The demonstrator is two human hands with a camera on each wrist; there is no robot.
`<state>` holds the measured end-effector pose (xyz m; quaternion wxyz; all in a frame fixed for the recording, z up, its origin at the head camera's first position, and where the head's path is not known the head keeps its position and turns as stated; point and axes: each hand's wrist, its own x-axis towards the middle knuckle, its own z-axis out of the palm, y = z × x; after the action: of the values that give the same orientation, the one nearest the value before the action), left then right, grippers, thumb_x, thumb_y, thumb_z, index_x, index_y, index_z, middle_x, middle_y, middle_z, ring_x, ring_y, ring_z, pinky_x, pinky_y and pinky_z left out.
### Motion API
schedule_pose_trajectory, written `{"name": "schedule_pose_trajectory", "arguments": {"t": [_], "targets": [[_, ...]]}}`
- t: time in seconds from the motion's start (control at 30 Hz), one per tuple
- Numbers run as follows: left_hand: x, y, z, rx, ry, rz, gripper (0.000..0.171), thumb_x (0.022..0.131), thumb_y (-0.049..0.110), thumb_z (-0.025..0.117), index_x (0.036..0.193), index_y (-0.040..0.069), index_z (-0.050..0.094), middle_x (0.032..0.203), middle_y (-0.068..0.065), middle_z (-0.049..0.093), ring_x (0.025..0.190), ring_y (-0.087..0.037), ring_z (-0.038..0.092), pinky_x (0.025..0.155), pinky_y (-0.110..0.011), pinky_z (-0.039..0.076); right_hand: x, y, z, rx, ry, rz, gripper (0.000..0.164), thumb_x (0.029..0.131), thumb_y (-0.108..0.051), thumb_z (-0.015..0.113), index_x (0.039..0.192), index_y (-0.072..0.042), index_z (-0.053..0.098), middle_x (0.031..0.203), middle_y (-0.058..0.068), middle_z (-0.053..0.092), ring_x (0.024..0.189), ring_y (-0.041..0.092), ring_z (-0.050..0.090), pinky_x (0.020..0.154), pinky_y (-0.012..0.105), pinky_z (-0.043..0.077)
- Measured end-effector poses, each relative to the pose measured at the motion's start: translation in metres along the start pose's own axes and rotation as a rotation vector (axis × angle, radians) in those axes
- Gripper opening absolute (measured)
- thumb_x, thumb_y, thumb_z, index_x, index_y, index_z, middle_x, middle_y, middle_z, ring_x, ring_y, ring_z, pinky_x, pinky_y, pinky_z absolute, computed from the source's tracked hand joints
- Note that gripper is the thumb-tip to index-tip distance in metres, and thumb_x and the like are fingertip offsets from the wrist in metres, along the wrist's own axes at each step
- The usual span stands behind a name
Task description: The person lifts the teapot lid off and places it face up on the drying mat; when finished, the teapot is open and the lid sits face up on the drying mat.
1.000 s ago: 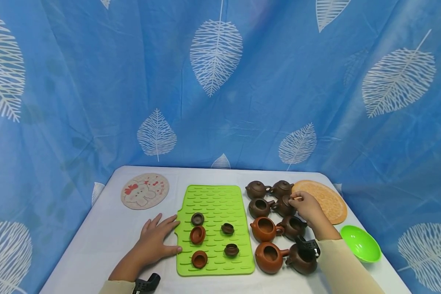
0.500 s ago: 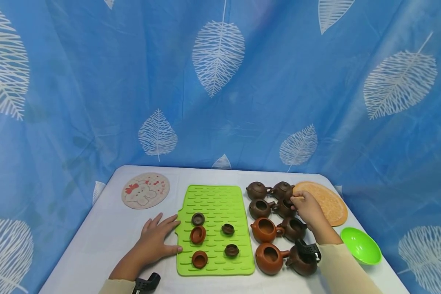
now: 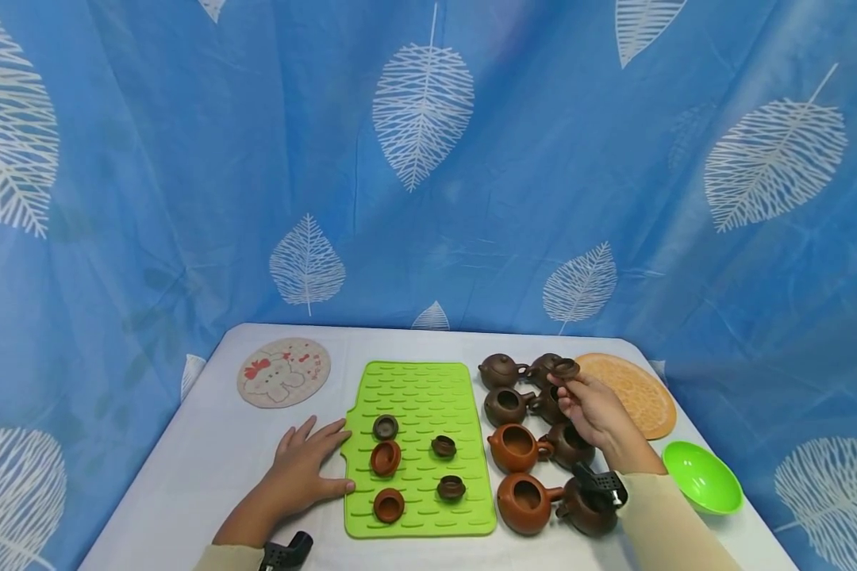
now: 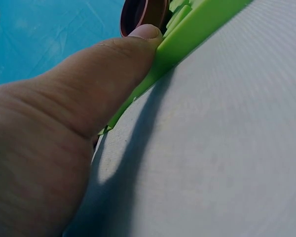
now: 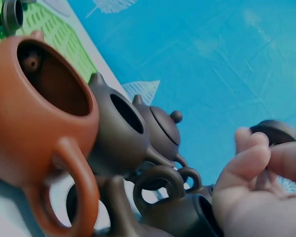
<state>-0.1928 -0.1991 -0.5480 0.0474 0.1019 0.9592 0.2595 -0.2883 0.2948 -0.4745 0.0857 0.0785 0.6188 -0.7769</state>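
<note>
Currently, the right hand is pinching a dark brown lid well to the right of the green mat, while the left hand is resting, fingers spread, at its left edge.

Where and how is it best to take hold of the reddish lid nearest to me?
Pinch the reddish lid by its rim, probably from above: it lies hollow side up on the green mat, no knob showing, bare mat around it.
</note>
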Motion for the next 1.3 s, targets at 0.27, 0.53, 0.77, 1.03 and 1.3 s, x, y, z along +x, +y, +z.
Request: {"name": "schedule_pose_trajectory", "arguments": {"t": [0.27,0.53,0.77,1.03,1.3], "targets": [[-0.001,0.004,-0.003,-0.007,-0.006,-0.011,0.095,0.071,0.068,0.086,0.15,0.022,0.059,0.165,0.0,0.045,0.158,-0.048,0.018,0.124,-0.072,0.004,-0.004,0.006,0.01,0.199,-0.14,-0.008,0.025,0.113,-0.011,0.043,0.122,-0.02,0.065,0.106,-0.003,0.07,0.08,0.005,0.049,0.067,0.017,0.044],[0.0,0.0,0.003,-0.003,0.009,0.001,0.097,0.071,0.071,0.084,0.15,0.022,0.059,0.165,0.0,0.044,0.158,-0.048,0.018,0.125,-0.071,0.004,-0.002,0.012,0.031,0.118,-0.151,-0.02,0.022,0.113,-0.01,0.045,0.124,-0.019,0.062,0.111,0.001,0.065,0.081,0.007,0.046,0.066,0.017,0.043],[0.001,0.0,0.001,-0.003,0.004,0.008,0.097,0.072,0.07,0.085,0.151,0.022,0.058,0.166,0.0,0.043,0.158,-0.049,0.017,0.124,-0.072,0.003,-0.003,0.016,0.049,0.051,-0.236,-0.039,0.018,0.112,-0.011,0.048,0.125,-0.014,0.059,0.11,0.003,0.061,0.081,0.008,0.047,0.067,0.017,0.045],[0.002,0.0,-0.002,0.02,0.001,0.008,0.097,0.072,0.07,0.084,0.151,0.022,0.057,0.166,0.0,0.043,0.158,-0.049,0.018,0.124,-0.073,0.004,-0.006,0.021,0.079,-0.009,-0.274,0.017,0.024,0.113,-0.016,0.045,0.136,-0.008,0.05,0.111,0.003,0.06,0.082,0.008,0.048,0.068,0.017,0.045],[0.002,-0.003,0.001,0.024,0.001,0.008,0.096,0.073,0.071,0.084,0.151,0.023,0.057,0.166,0.001,0.043,0.158,-0.048,0.018,0.125,-0.072,0.004,-0.005,0.032,0.109,-0.183,-0.287,0.073,0.033,0.114,-0.012,0.041,0.145,-0.001,0.046,0.117,0.008,0.057,0.083,0.01,0.046,0.067,0.02,0.045]]}}
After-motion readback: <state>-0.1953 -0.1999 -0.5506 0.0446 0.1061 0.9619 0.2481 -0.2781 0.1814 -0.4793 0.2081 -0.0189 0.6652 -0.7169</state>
